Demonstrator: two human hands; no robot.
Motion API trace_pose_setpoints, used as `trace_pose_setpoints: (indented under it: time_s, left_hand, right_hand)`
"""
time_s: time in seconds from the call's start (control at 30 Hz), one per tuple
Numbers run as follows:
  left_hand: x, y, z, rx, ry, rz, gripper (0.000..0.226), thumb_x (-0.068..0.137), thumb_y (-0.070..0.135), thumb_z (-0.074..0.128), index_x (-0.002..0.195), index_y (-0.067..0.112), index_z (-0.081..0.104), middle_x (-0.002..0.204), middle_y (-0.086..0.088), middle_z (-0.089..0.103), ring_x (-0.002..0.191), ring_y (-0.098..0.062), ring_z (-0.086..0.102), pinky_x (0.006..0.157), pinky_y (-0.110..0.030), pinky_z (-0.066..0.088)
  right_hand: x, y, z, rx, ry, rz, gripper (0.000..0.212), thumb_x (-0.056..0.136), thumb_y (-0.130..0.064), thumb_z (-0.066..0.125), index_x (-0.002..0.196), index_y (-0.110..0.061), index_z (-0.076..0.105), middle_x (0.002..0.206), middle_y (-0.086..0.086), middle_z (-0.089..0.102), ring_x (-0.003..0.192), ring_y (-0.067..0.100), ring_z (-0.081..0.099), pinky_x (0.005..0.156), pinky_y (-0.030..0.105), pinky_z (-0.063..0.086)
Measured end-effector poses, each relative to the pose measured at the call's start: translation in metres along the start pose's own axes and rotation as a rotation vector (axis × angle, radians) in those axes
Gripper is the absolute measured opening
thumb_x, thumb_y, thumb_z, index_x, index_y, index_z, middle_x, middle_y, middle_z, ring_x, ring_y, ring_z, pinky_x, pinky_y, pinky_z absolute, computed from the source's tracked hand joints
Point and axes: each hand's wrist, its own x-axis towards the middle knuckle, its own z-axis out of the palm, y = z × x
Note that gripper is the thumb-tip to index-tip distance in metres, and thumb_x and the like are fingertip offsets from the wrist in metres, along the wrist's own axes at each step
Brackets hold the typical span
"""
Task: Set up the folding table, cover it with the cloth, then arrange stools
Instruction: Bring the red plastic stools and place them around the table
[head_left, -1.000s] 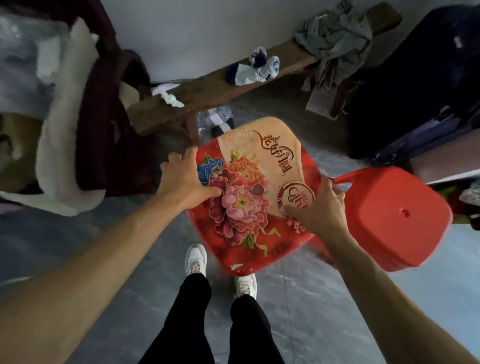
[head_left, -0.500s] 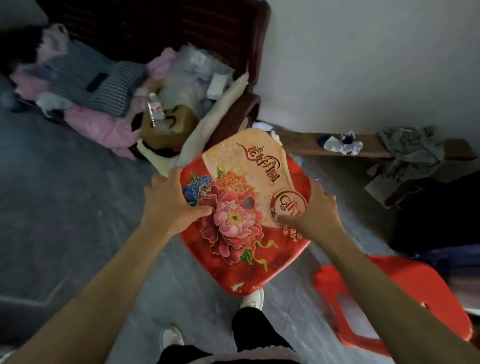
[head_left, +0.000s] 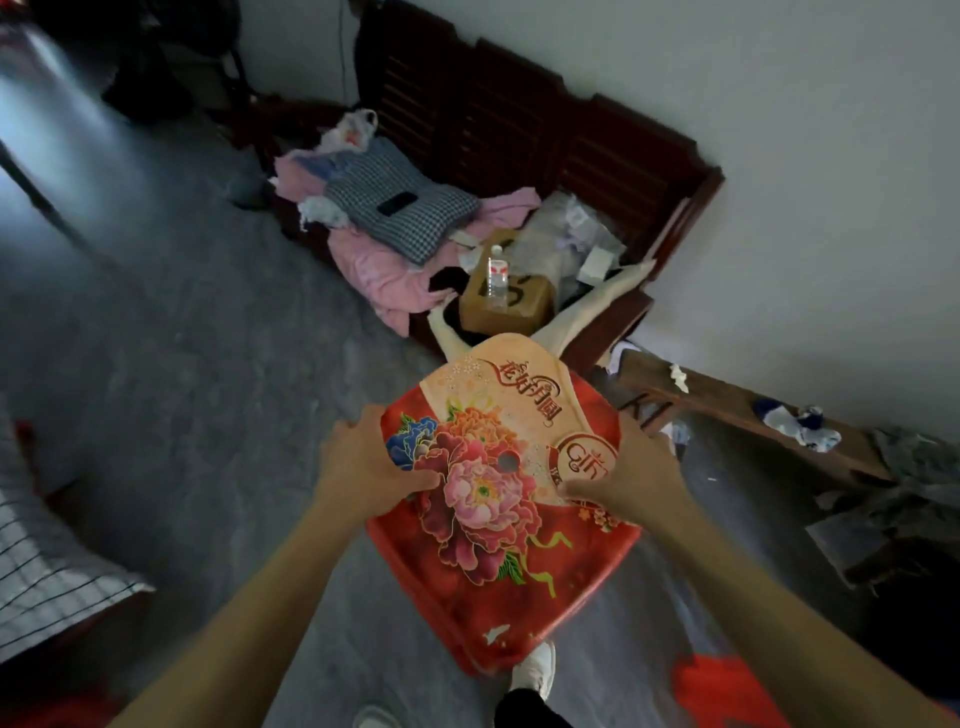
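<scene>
Both hands grip the floral-print red stool by opposite seat edges, carried clear of the floor.

Left hand has fingers curled over the left rim and thumb lying on the printed seat; right hand clamps the right rim the same way. Seat faces up, tilted toward the camera, above the person's white shoe. A second red stool shows at the bottom right, partly cut off. Wooden bench sofa with piled clothes sits ahead by the wall. No folding table or cloth in view, so my read is stool-arranging is underway. Next move needs the table located, then the stool lowered level beside it, legs flat on the floor, before letting go.
</scene>
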Motion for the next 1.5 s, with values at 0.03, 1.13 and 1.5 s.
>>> trace_pose_setpoints:
  time_s: [0.03,1.13,1.5]
  left_hand:
    - [-0.002,-0.016,-0.012,0.0,0.017,-0.027,0.105,0.036,0.074,0.073,0.123,0.024,0.045,0.115,-0.005,0.059,0.108,-0.026,0.054,0.092,-0.042,0.049]
    - [0.138,-0.201,-0.264,-0.003,0.69,-0.614,0.105,0.032,0.073,0.073,0.122,0.023,0.049,0.104,0.0,0.063,0.096,-0.023,0.06,0.085,-0.044,0.052]
    - [0.249,-0.355,-0.315,-0.188,0.655,-0.637,0.102,0.029,0.077,0.064,0.117,0.026,0.049,0.101,-0.002,0.062,0.097,-0.024,0.056,0.082,-0.039,0.048]
  right_hand:
    - [-0.002,-0.016,0.006,-0.012,0.0,-0.023,0.119,0.023,-0.086,0.066,0.126,-0.035,0.034,0.132,0.006,0.053,0.122,0.034,0.05,0.092,0.056,0.05]
    - [0.199,-0.505,0.11,-0.06,-0.308,-0.845,0.109,0.03,-0.071,0.073,0.125,-0.027,0.043,0.111,0.008,0.056,0.105,0.026,0.053,0.088,0.037,0.051]
    - [0.241,-0.667,0.206,-0.253,-0.248,-0.828,0.115,0.025,-0.078,0.071,0.125,-0.032,0.038,0.109,0.007,0.061,0.097,0.027,0.062,0.081,0.044,0.056]
